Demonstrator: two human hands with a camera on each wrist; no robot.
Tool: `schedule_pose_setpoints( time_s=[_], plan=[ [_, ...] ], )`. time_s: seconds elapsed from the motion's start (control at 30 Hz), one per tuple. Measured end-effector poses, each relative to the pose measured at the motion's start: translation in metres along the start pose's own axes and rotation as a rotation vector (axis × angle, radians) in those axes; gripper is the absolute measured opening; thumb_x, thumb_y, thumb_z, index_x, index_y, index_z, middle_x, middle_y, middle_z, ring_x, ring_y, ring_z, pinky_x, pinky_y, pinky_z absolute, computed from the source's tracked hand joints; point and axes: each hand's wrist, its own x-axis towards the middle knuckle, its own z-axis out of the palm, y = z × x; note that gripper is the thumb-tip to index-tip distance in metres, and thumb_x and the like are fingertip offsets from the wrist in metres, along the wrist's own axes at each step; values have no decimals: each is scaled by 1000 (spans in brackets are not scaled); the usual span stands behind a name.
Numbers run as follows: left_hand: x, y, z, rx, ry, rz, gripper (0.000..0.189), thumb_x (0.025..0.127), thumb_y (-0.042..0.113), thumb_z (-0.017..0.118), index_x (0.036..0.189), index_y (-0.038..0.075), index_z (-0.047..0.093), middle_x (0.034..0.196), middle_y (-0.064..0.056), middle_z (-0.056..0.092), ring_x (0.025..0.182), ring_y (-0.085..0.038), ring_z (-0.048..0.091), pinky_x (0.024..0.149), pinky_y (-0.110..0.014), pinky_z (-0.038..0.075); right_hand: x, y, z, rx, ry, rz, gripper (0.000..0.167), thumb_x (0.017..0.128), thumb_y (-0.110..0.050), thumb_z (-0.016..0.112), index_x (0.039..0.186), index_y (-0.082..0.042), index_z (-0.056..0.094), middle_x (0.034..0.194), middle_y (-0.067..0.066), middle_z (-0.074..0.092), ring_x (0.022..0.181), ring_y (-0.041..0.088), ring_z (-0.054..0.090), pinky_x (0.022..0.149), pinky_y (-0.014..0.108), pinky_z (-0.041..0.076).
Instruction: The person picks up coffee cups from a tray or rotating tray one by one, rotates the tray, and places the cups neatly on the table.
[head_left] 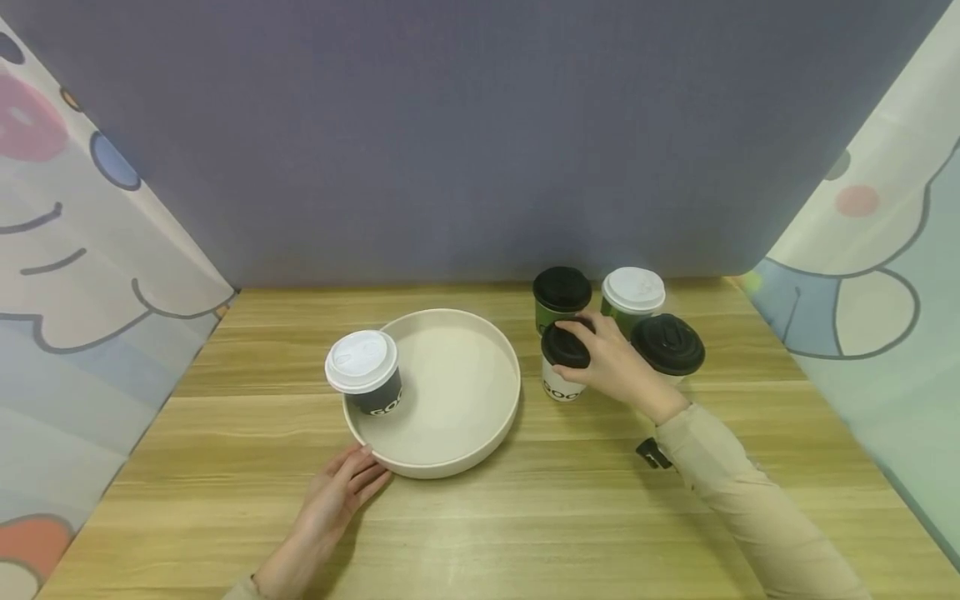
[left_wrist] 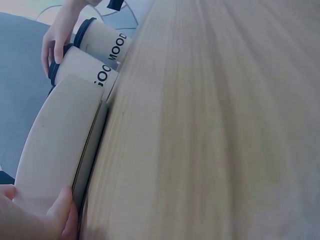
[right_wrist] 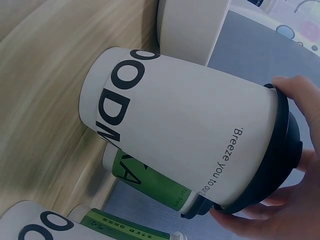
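Observation:
My right hand (head_left: pixel 611 362) holds a white paper cup (right_wrist: pixel 180 120) by its black lid (right_wrist: pixel 285 155), thumb and fingers on opposite sides of the rim. The cup stands upright, right of a round cream tray (head_left: pixel 450 465). My left hand (head_left: pixel 337 492) touches the tray's near-left wall, its fingers fairly straight; the left wrist view shows its fingertips (left_wrist: pixel 64 202) against that wall. Inside the tray, at its left, stands a dark cup with a white lid (head_left: pixel 362 362).
Behind the held cup are a green cup with a black lid (head_left: pixel 562 292) and a green cup with a white lid (head_left: pixel 632 292). Another black-lidded white cup (head_left: pixel 667 343) stands to the right, partly behind my wrist. A small black object (head_left: pixel 652 454) lies by my right sleeve.

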Motion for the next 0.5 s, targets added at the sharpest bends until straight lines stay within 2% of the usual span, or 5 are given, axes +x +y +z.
schedule_pose_setpoints(
  time_s=[0.5],
  plan=[
    [-1,0,1,1,4,4,54,89,15,49,127,-12,23,96,-9,56,87,-15,59,88,-33,48,4,2,3,-40,-5,-1,60,73,-31,71,121,-4,49,122,26,38,101,38,44,72,47,50]
  ],
)
